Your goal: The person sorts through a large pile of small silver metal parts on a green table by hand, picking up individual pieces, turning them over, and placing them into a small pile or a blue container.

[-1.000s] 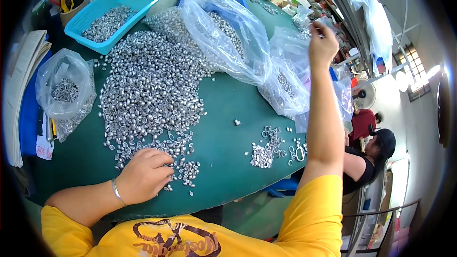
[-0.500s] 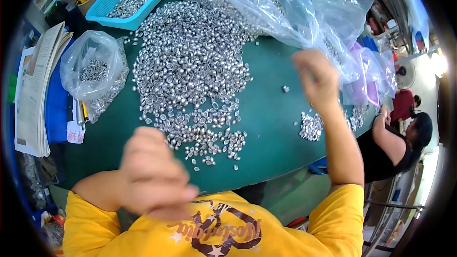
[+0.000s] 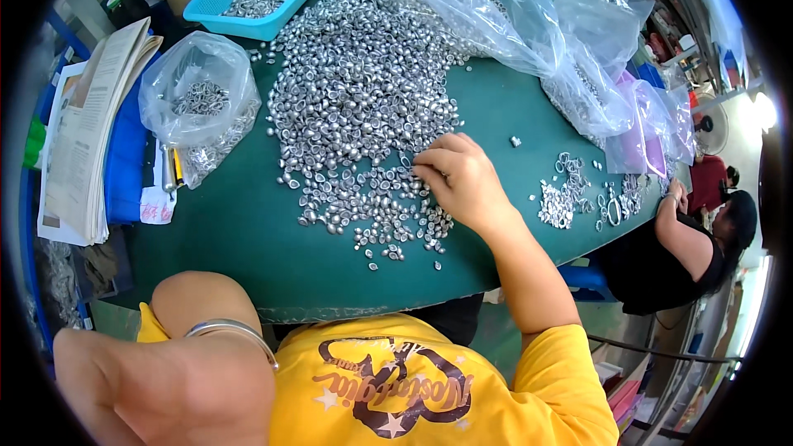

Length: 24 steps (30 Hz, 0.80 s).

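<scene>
A wide heap of small silvery domed metal pieces (image 3: 363, 91), some showing hollow oval undersides, covers the middle of the green table (image 3: 223, 256). At the heap's right edge my right hand (image 3: 462, 177) reaches down with bent fingers drawn together among the pieces. Its fingertips touch the heap, and whatever they pinch is too small to make out. My left hand (image 3: 157, 388) is raised close to the camera at lower left, away from the table. A metal bangle circles that wrist, and the fingers are hidden or cut off.
A turquoise basket (image 3: 248, 25) of similar pieces stands at the back left, near a clear bag (image 3: 198, 107) of metal parts. Papers (image 3: 91, 132) stand at the left. Plastic bags (image 3: 512, 25) lie at the back right. Small sorted piles (image 3: 562, 198) lie near a seated co-worker (image 3: 669, 256).
My right hand has moved left and down from above the table to the heap's edge. My left hand has risen toward the camera at lower left. The whole view has shifted slightly.
</scene>
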Available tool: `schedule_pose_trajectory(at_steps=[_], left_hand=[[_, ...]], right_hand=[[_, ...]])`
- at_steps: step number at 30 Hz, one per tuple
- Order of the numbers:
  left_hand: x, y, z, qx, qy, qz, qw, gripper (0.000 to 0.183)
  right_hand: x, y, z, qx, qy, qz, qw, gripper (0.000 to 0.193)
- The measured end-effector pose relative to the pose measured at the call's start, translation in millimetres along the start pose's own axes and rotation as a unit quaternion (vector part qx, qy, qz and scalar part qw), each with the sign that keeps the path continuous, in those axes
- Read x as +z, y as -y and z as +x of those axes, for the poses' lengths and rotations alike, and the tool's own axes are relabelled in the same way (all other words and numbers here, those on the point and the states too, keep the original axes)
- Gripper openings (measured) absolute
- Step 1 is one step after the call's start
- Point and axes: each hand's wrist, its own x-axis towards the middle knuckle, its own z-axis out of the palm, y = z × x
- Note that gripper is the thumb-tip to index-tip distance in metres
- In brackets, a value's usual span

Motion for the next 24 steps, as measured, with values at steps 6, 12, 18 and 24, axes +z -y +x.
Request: schedule_pose_trajectory(at_steps=[6,12,18,24], left_hand=[[-7,-7,3,0.012,0.003,-0.005,1.000,0.014],[-14,-12,5,0.019,-0.011,-0.008,1.000,0.016],[-13,-13,7,0.025,-0.009,-0.007,1.000,0.018],[-10,-3,6,0.015,0.001,0.001,1.000,0.020]], right_hand=[[-1,6,11,0.086,0.055,-0.009,0.995,0.003],[-5,12,19,0.146,0.017,0.071,0.987,0.005],[-5,20,22,0.132,0.008,0.032,0.991,0.005],[2,22,22,0.103,0.030,0.039,0.993,0.009]])
